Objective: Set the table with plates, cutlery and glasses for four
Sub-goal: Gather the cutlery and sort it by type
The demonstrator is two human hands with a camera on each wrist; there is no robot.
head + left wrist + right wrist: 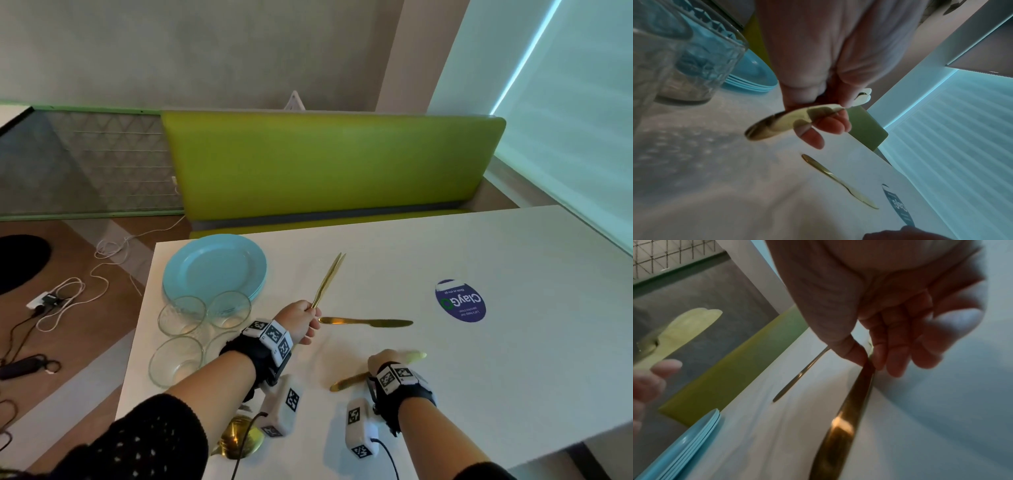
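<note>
Low in the head view, our right hand (385,361) pinches a gold knife (349,381) against the table (513,342); our left hand (301,320) grips two knives (328,279) aloft — prob. sorting cutlery per seat. Left-centre: stacked plates (214,265), glasses (181,315) holding nothing; another knife (366,322) lies mid-frame.

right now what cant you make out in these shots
- Knife count in the left hand: the head view shows two overlapping gold knives, wrist view blurred.
- Piece under the right hand: its middle is hidden by the hand, its type unclear.
- Gold piece at the near edge: covered by the left forearm.
- Sticker: small print unreadable.
</note>
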